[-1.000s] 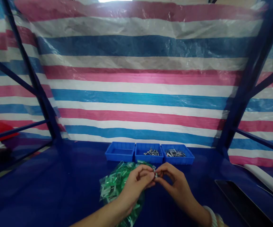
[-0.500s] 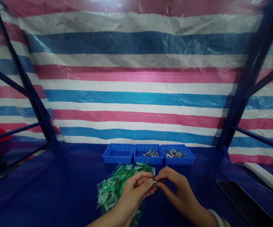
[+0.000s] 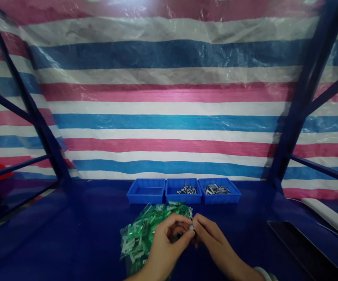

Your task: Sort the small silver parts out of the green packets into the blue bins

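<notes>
Head view, the only one we have. At the lower middle, the left hand (image 3: 169,244) and right hand (image 3: 218,244) meet at the fingertips over the table (image 3: 93,242). Between them sits a small metal piece (image 3: 191,227); we read the left thumb and forefinger as clamped on it, the right fingertips pinched on its near edge. Its exact shape is too small and too covered to note. A dark bit shows inside the curl of the left fingers; we cannot tell if it belongs to the same piece.

Under and beside the left wrist: a clear bag of green packets (image 3: 141,230), partly hidden by the arm. Beyond the hands, three blue trays in a row: left tray (image 3: 146,200), middle tray (image 3: 183,200) with a heap of small metal parts (image 3: 187,190), right tray (image 3: 221,199) with longer metal pieces (image 3: 216,189).

Progress, as we judge it: one piece is being worked at the fingertips, not yet set down. Plenty of loose parts remain in the middle and right trays. Which of the bagged packets are finished, if any, we cannot tell.
</notes>
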`<action>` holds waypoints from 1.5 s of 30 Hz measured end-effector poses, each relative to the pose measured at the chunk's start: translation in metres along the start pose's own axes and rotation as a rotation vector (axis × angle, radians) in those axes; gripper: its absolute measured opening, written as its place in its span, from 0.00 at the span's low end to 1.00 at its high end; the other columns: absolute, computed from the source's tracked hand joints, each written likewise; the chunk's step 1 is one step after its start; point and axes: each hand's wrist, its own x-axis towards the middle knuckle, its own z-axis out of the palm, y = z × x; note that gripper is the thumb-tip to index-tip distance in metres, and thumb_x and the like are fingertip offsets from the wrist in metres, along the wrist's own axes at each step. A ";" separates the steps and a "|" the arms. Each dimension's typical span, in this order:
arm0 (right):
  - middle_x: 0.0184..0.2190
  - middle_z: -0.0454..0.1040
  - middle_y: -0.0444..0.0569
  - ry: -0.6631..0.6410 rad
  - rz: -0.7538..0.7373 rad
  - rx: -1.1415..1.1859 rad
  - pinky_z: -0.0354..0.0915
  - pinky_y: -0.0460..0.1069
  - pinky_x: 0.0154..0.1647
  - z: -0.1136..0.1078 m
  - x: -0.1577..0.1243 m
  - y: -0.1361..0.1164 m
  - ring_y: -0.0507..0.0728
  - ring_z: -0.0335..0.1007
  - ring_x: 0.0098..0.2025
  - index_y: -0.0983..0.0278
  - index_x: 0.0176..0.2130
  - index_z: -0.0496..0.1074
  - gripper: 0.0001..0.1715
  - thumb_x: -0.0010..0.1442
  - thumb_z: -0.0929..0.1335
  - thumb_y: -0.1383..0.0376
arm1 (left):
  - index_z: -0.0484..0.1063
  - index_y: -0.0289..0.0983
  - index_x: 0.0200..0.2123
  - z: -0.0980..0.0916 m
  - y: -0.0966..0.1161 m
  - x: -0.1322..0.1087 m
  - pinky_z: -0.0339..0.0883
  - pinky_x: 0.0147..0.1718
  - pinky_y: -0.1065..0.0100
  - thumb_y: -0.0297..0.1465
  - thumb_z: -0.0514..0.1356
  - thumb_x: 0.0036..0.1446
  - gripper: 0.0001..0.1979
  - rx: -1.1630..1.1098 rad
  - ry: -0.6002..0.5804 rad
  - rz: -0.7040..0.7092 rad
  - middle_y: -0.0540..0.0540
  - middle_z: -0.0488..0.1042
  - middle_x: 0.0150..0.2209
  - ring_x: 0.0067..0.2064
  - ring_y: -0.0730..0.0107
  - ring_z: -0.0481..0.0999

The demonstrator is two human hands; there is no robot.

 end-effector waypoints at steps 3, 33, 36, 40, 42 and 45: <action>0.23 0.62 0.42 -0.039 0.040 0.125 0.60 0.46 0.28 0.002 0.002 0.004 0.52 0.61 0.26 0.63 0.27 0.63 0.26 0.63 0.60 0.45 | 0.73 0.37 0.33 -0.001 0.000 0.000 0.72 0.31 0.70 0.28 0.63 0.52 0.04 0.078 0.042 0.082 0.48 0.74 0.29 0.31 0.69 0.75; 0.29 0.75 0.46 0.107 -0.504 -0.346 0.64 0.47 0.34 -0.019 0.010 -0.004 0.54 0.70 0.32 0.62 0.34 0.74 0.03 0.59 0.70 0.70 | 0.70 0.35 0.40 -0.023 0.007 0.015 0.72 0.37 0.66 0.24 0.61 0.51 0.11 0.234 -0.135 0.192 0.44 0.74 0.36 0.38 0.65 0.76; 0.29 0.75 0.46 0.114 -0.553 -0.296 0.65 0.46 0.35 -0.018 0.008 -0.008 0.54 0.71 0.33 0.62 0.34 0.75 0.03 0.58 0.70 0.70 | 0.71 0.34 0.35 -0.017 0.005 0.009 0.72 0.36 0.68 0.24 0.63 0.49 0.08 0.157 -0.137 0.158 0.45 0.73 0.34 0.35 0.68 0.76; 0.28 0.76 0.46 0.085 -0.491 -0.268 0.65 0.46 0.34 -0.017 0.006 -0.007 0.54 0.71 0.33 0.62 0.33 0.76 0.03 0.58 0.69 0.69 | 0.71 0.34 0.34 -0.016 0.001 0.008 0.71 0.34 0.71 0.25 0.64 0.49 0.07 0.117 -0.094 0.088 0.46 0.74 0.31 0.33 0.71 0.76; 0.27 0.75 0.46 0.099 -0.403 -0.261 0.64 0.46 0.33 -0.016 0.005 -0.006 0.54 0.70 0.31 0.62 0.32 0.75 0.03 0.58 0.69 0.66 | 0.71 0.35 0.35 -0.016 0.000 0.007 0.71 0.34 0.72 0.25 0.64 0.49 0.08 0.117 -0.096 0.090 0.46 0.75 0.31 0.34 0.70 0.76; 0.27 0.74 0.47 0.093 -0.201 -0.146 0.63 0.46 0.32 -0.013 0.004 -0.005 0.54 0.69 0.31 0.64 0.31 0.73 0.11 0.61 0.67 0.60 | 0.71 0.36 0.36 -0.016 -0.001 0.007 0.71 0.34 0.72 0.23 0.64 0.48 0.11 0.148 -0.087 0.141 0.47 0.75 0.31 0.33 0.70 0.76</action>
